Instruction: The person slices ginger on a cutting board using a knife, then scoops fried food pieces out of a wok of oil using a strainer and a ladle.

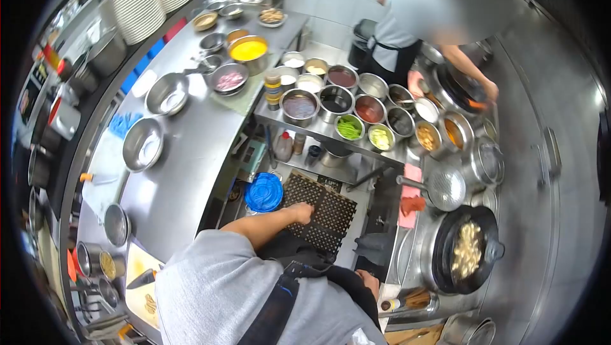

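My left hand (301, 212) reaches forward over a black perforated floor mat (328, 208). Its fingers are curled in, and I see nothing in them. Just left of it is a blue plastic-lined bin (263, 192). Low beside my body is my right hand (368, 281), near the stove's edge; its fingers are mostly hidden. To the right of that hand, pieces of food (468, 251) lie in oil in a black wok (449, 265). A perforated strainer (445, 190) rests behind the wok, next to a pink cloth (410, 202).
A steel counter (184, 160) on the left carries metal bowls (143, 144) and a cutting board (141, 275) with a knife (141, 279). Ahead, a shelf holds several sauce and vegetable pots (349, 127). Another person (401, 27) stands at the far right, one hand (490, 90) by a wok.
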`<state>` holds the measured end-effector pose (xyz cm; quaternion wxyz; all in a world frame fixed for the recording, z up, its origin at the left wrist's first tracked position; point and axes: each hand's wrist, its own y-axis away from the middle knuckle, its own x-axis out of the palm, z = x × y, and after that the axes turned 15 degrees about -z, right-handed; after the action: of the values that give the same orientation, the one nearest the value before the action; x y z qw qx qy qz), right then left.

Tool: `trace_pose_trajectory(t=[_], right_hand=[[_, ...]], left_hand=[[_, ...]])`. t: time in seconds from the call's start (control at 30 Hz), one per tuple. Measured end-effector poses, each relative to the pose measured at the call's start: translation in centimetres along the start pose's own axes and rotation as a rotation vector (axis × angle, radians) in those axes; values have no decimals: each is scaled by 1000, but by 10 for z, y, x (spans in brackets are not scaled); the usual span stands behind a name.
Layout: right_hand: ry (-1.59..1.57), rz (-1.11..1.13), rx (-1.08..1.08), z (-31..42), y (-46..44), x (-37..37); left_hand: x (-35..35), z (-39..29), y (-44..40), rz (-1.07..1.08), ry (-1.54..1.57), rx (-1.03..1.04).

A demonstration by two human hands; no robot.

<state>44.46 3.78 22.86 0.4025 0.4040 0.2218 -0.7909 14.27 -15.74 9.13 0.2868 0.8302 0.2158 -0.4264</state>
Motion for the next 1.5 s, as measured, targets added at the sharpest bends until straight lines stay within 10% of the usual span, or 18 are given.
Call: trace_pose_trajectory(t=[0.23,0.47,0.53,0.7,0.83,0.87,1.0,1.03,1.23,1.43,1.5], right_hand=[[-409,100,-120,165,-39,6],[-1107,-140,-1179,383,22,-141],[-651,170,-1422,405,47,-183],[-859,455,-1168,346,105,-195],[-1551,109,-1116,255,138,-130],[-977,36,-854,223,154,-132],[-437,372,-245,121,162,-9],[-85,306,-641,53,163,28],[42,626,-354,-72,279,22],[357,757,-560,-288,250,135],[363,662,-517,-261,230,147]], left_hand=[[81,131,127,-16,42,-440],[119,150,225,-191,49,-577],[128,138,249,-219,85,-643],[144,73,323,-141,151,-835],[203,34,376,0,162,-840],[216,26,391,-34,224,-917],[290,-8,457,53,338,-988],[302,-16,474,65,340,-991],[348,-36,572,-65,316,-1047],[302,-43,632,-206,409,-1214],[301,-26,636,-176,394,-1139]])
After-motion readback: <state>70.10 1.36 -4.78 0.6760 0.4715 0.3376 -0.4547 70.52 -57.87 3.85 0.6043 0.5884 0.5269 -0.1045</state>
